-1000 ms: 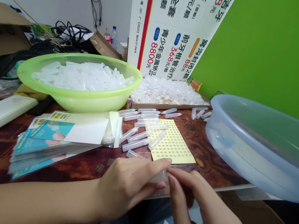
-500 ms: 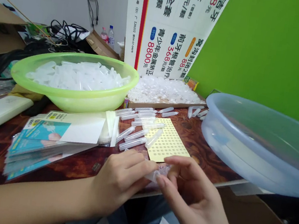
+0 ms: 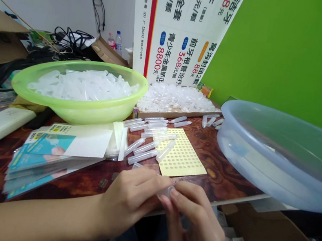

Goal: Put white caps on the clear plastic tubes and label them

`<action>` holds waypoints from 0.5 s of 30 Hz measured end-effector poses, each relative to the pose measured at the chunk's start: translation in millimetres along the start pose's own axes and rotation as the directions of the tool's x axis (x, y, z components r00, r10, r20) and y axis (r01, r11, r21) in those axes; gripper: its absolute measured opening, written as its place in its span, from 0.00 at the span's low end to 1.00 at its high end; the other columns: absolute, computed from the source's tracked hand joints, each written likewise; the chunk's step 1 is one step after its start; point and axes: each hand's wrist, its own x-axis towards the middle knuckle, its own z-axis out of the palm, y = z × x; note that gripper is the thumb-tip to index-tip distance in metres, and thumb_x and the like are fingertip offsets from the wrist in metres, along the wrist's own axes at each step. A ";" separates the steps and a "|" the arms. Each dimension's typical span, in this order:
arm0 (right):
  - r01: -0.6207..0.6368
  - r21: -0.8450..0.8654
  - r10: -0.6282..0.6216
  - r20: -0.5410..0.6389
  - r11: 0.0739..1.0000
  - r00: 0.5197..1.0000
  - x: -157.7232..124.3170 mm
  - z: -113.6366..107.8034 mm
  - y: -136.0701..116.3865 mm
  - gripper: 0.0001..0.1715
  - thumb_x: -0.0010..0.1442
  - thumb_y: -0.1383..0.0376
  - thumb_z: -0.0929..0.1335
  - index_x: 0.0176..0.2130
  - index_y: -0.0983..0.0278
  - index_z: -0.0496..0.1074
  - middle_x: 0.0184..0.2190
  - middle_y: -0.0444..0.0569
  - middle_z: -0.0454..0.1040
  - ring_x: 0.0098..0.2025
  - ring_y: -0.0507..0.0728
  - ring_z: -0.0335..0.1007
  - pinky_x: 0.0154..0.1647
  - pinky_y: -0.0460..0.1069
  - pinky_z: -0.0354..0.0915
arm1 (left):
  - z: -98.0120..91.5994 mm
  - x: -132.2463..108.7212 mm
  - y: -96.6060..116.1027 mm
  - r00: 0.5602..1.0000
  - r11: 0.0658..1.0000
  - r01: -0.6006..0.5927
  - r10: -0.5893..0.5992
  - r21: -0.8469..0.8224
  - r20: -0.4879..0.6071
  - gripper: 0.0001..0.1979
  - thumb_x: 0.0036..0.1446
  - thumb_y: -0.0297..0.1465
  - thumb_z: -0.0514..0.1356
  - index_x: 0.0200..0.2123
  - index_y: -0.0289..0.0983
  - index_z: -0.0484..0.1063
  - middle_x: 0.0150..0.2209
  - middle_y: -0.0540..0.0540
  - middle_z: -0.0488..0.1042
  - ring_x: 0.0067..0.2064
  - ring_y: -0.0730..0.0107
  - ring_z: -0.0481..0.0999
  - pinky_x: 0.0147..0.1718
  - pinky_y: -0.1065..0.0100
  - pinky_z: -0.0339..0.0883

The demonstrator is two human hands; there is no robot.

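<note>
At the table's front edge my left hand (image 3: 136, 194) is closed around a small translucent plastic tube (image 3: 166, 191), and most of the tube is hidden by the fingers. The thumb and fingers of my right hand (image 3: 197, 220) pinch the round end of that same tube. Just beyond my hands lies a yellow sheet (image 3: 187, 159) covered in rows of small dots. Several similar tubes (image 3: 143, 156) lie to its left, and a few rest on its edge.
A green basin (image 3: 91, 109) full of translucent plastic pieces stands back left. Behind the sheet sits a shallow cardboard tray (image 3: 179, 113) of small clear parts. A blue basin (image 3: 262, 161) overhangs the right side. Printed cards (image 3: 40, 160) are stacked at left.
My right hand's fingers have closed in on the tube's end, and the hand has drawn nearer my left. The left hand keeps its hold. The view has shifted slightly.
</note>
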 end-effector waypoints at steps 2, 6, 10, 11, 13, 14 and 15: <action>-0.008 0.104 0.011 -0.028 0.995 1.000 -1.9 4.1 1.8 0.20 0.52 0.82 0.66 0.41 0.62 0.68 0.32 0.47 0.72 0.34 0.52 0.72 0.32 0.46 0.70 | 0.3 0.2 0.5 1.000 1.000 -0.006 0.006 0.000 0.001 0.12 0.66 0.33 0.49 0.45 0.34 0.67 0.34 0.42 0.77 0.34 0.68 0.76 0.34 0.69 0.70; 0.051 0.145 -0.035 -0.115 0.988 0.993 -7.2 9.3 4.6 0.23 0.52 0.83 0.64 0.45 0.65 0.67 0.33 0.48 0.72 0.35 0.52 0.72 0.33 0.45 0.71 | 0.4 0.2 1.0 1.000 1.000 -0.029 0.029 -0.001 0.001 0.11 0.67 0.32 0.48 0.46 0.34 0.66 0.34 0.41 0.77 0.33 0.67 0.75 0.32 0.69 0.70; 0.130 -0.001 -0.130 -0.017 0.991 0.991 -3.9 4.8 4.3 0.19 0.54 0.82 0.65 0.43 0.68 0.68 0.33 0.52 0.74 0.33 0.53 0.71 0.30 0.46 0.70 | 0.3 0.0 1.5 1.000 1.000 -0.020 0.021 -0.012 0.012 0.12 0.67 0.32 0.48 0.46 0.32 0.66 0.33 0.41 0.77 0.33 0.67 0.75 0.32 0.68 0.70; 0.150 -0.023 -0.149 0.023 0.988 0.988 -1.9 2.8 3.9 0.17 0.54 0.81 0.65 0.42 0.67 0.68 0.32 0.52 0.74 0.32 0.53 0.71 0.29 0.46 0.70 | 0.4 -0.2 1.8 1.000 1.000 -0.018 0.018 -0.017 0.011 0.13 0.67 0.33 0.48 0.46 0.32 0.66 0.33 0.41 0.77 0.33 0.67 0.75 0.33 0.68 0.70; 0.177 -0.055 -0.172 0.083 0.983 0.982 1.1 -0.3 3.6 0.14 0.54 0.80 0.65 0.39 0.66 0.67 0.28 0.51 0.74 0.29 0.53 0.70 0.27 0.46 0.68 | 0.9 -0.9 2.1 1.000 1.000 -0.014 0.014 -0.026 0.009 0.13 0.67 0.33 0.47 0.47 0.32 0.66 0.34 0.42 0.77 0.34 0.67 0.76 0.34 0.68 0.70; 0.180 -0.068 -0.174 0.086 0.981 0.981 1.6 -1.0 3.8 0.13 0.54 0.80 0.65 0.38 0.66 0.66 0.27 0.50 0.73 0.28 0.52 0.70 0.26 0.46 0.68 | 1.3 -1.4 2.3 1.000 1.000 -0.011 0.011 -0.025 0.013 0.13 0.67 0.33 0.48 0.47 0.33 0.65 0.35 0.42 0.77 0.34 0.66 0.76 0.34 0.68 0.70; 0.174 -0.074 -0.168 0.072 0.982 0.983 1.3 -1.0 4.2 0.13 0.54 0.80 0.65 0.38 0.65 0.65 0.27 0.49 0.73 0.28 0.52 0.71 0.26 0.45 0.68 | 1.8 -1.8 2.3 1.000 1.000 -0.010 0.010 -0.020 0.016 0.12 0.67 0.33 0.48 0.47 0.33 0.65 0.36 0.42 0.77 0.35 0.66 0.76 0.35 0.69 0.70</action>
